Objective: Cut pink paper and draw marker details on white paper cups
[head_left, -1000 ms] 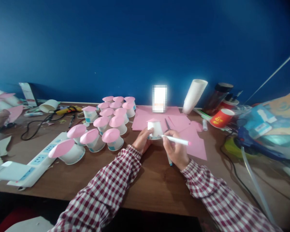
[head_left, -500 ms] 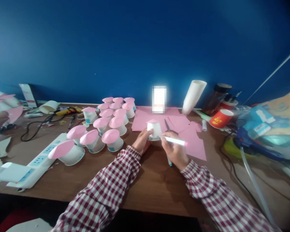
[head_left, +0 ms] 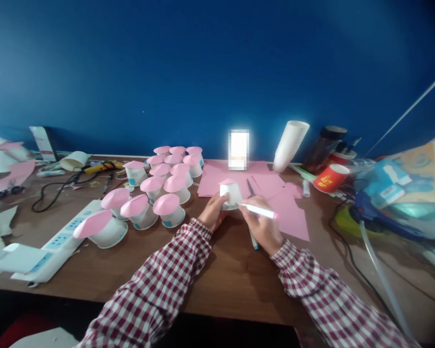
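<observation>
My left hand (head_left: 213, 211) is closed around a white paper cup (head_left: 232, 195), which is upside down, with a bit of pink (head_left: 227, 182) showing at its top. Between the fingers of my right hand (head_left: 263, 224) is a white marker pen (head_left: 259, 211) with a pink end; its tip points at the cup's lower right side. Whether the tip touches the cup I cannot tell. Under my right hand lies another pen (head_left: 253, 240) with a teal end. Pink paper sheets (head_left: 293, 220) lie behind and to the right of my hands.
Several upturned cups with pink cone tops (head_left: 166, 205) stand to the left. A power strip (head_left: 63, 240) lies nearer. At the back are a stack of white cups (head_left: 291, 145) and a bright blurred-out screen (head_left: 238, 150). A red cup (head_left: 331, 178) and a blue glue gun (head_left: 384, 220) are on the right.
The other person's hand at the far left has gone from view; scissors now show there beside the pink paper. My pen and the cup have shifted only slightly.
</observation>
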A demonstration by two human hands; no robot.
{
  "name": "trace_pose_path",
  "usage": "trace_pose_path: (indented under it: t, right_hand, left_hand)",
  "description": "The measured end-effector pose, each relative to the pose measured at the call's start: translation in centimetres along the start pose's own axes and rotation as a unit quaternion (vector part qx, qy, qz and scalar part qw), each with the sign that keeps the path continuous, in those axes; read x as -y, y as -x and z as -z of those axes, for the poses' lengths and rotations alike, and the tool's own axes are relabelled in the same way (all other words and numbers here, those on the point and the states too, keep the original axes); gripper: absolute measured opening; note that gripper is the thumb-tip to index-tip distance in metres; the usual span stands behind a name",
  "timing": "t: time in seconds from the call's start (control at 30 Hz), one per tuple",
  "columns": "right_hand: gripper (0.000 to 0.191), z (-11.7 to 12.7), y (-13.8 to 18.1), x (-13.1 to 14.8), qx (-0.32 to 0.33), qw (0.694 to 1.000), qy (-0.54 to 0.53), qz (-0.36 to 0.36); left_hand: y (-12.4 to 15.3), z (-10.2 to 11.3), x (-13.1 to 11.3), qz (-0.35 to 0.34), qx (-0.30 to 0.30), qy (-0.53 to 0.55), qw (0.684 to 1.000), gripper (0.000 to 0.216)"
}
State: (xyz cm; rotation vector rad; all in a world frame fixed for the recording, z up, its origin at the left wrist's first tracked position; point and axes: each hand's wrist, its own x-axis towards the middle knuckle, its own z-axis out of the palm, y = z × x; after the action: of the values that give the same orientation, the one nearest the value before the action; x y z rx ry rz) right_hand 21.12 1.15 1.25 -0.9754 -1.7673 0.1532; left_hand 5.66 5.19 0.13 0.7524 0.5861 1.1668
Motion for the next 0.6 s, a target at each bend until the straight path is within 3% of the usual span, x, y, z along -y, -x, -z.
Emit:
trace_pose_path:
  t: [0.6]
  right_hand:
    - [0.014, -0.02, 0.17, -0.35, -0.006, 0.998, 0.002, -0.058]
  left_hand:
    - [-0.06, 0.07, 0.17, -0.009, 0.023, -0.011, 1.0, 0.039]
